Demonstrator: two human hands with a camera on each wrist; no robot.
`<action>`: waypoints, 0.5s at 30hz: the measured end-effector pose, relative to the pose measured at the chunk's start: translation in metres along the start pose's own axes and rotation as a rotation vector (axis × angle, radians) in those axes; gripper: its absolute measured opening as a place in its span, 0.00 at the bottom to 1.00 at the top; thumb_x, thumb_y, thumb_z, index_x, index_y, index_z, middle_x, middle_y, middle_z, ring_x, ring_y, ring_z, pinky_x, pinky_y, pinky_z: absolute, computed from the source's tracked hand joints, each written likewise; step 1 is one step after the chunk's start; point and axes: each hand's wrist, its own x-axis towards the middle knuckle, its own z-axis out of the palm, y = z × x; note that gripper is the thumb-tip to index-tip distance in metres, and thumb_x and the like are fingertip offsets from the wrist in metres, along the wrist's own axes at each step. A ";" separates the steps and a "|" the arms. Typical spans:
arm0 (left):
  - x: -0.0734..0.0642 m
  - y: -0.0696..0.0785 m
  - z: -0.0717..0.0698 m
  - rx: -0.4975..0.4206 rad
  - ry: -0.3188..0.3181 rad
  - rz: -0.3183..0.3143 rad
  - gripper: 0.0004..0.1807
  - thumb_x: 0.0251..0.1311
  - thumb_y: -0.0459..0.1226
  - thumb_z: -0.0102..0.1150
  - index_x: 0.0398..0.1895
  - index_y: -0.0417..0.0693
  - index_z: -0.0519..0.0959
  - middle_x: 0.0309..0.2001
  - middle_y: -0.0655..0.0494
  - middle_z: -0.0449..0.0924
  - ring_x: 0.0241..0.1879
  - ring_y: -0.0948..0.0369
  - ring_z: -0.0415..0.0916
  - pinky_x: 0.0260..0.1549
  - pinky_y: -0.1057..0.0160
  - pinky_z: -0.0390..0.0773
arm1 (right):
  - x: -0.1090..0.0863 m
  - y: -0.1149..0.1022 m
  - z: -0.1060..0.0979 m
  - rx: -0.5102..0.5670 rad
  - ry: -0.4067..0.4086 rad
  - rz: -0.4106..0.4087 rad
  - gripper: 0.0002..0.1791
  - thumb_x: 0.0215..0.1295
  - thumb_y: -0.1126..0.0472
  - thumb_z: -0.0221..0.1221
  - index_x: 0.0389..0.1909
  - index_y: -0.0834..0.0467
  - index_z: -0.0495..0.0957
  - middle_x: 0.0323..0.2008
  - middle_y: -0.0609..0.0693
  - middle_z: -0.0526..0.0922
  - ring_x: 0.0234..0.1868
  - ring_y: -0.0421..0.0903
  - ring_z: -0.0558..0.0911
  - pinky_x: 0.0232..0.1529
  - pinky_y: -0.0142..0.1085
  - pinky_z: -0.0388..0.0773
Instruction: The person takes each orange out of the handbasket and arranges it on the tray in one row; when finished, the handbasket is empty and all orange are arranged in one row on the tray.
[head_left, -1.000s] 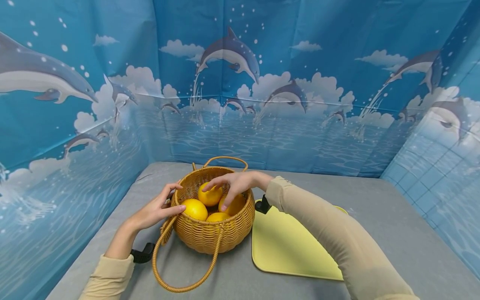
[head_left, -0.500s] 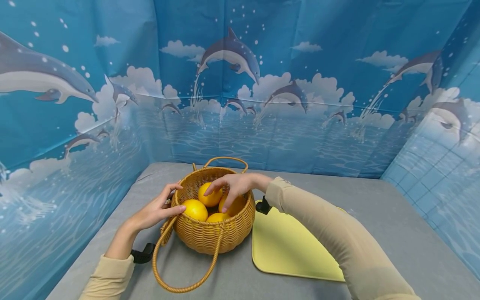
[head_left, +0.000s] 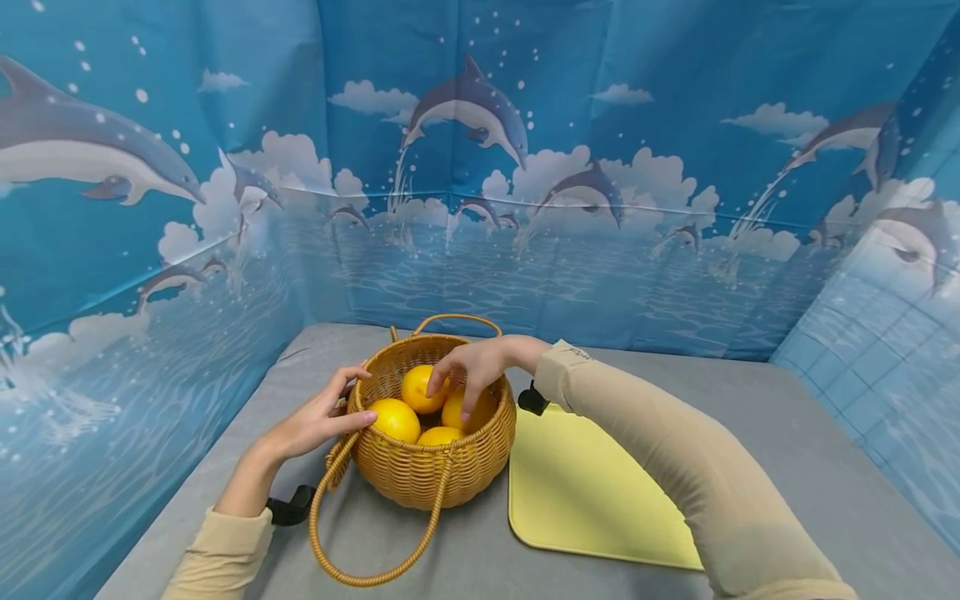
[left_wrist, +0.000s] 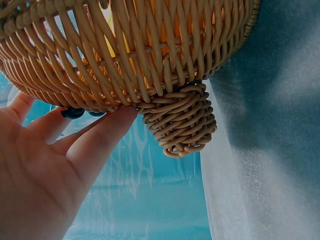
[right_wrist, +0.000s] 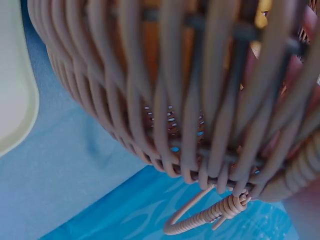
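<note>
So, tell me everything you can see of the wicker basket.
The basket is round, open-topped and golden-brown, apparently woven rattan. It stands upright on a grey surface, left of a yellow mat. One looped handle rises at the back; another hangs in front. A short woven stub juts from its side. At least four yellow-orange fruits sit inside. The left hand touches its rim; the right hand is inside.

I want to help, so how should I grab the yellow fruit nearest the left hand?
Probably best from above, cupping its round sides: the yellow fruit sits inside the basket, whose wall rings it while the top is open.
</note>
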 end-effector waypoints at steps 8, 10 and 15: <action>0.001 0.001 0.000 0.007 0.001 -0.004 0.28 0.65 0.44 0.53 0.63 0.48 0.55 0.73 0.44 0.39 0.68 0.41 0.46 0.55 0.37 0.60 | 0.001 -0.001 0.000 -0.036 0.002 0.065 0.30 0.51 0.60 0.70 0.57 0.52 0.73 0.61 0.44 0.67 0.65 0.54 0.64 0.58 0.39 0.66; 0.001 0.001 -0.001 0.008 0.001 -0.003 0.28 0.65 0.44 0.53 0.63 0.48 0.54 0.73 0.44 0.39 0.68 0.41 0.47 0.55 0.37 0.60 | 0.002 -0.001 0.000 -0.047 0.002 0.079 0.30 0.51 0.59 0.70 0.57 0.52 0.73 0.61 0.43 0.67 0.65 0.54 0.63 0.59 0.40 0.65; 0.001 0.001 0.001 0.002 -0.001 0.005 0.28 0.66 0.44 0.52 0.63 0.49 0.54 0.73 0.44 0.38 0.68 0.41 0.46 0.55 0.37 0.61 | 0.005 -0.001 0.001 -0.045 -0.032 0.091 0.30 0.52 0.60 0.70 0.57 0.54 0.72 0.59 0.43 0.69 0.65 0.51 0.63 0.59 0.38 0.64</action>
